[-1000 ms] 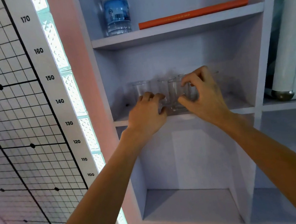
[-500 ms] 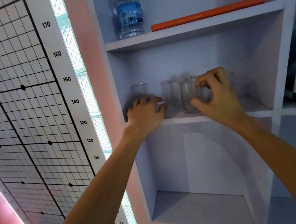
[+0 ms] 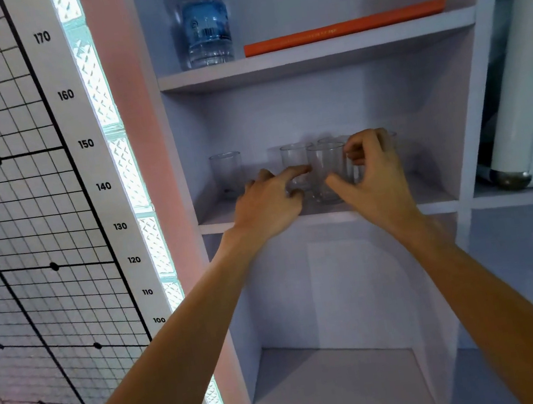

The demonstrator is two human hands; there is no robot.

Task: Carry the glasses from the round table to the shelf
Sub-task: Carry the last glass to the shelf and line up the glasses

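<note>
Several clear glasses stand on the middle board of the pale shelf (image 3: 433,195). One glass (image 3: 226,173) stands alone at the left, and the others cluster in the middle. My right hand (image 3: 375,177) curves round the front glass (image 3: 325,167), which stands on the board: the thumb is low on its front, the fingertips at its upper right. My left hand (image 3: 267,203) lies on the shelf edge with its fingers stretched out, the index tip touching the front glass's left side. A second glass (image 3: 295,159) stands just behind. Glasses further back are partly hidden by my right hand.
On the board above stand a water bottle (image 3: 206,23) and a flat orange book (image 3: 344,27). The compartment below (image 3: 335,372) holds nothing. A measuring grid wall (image 3: 25,233) is on the left, and a white appliance (image 3: 527,82) sits right of the shelf.
My left hand has slid right along the shelf edge and its index finger now touches the front glass. My right hand keeps its place by that glass. The view shifted slightly.
</note>
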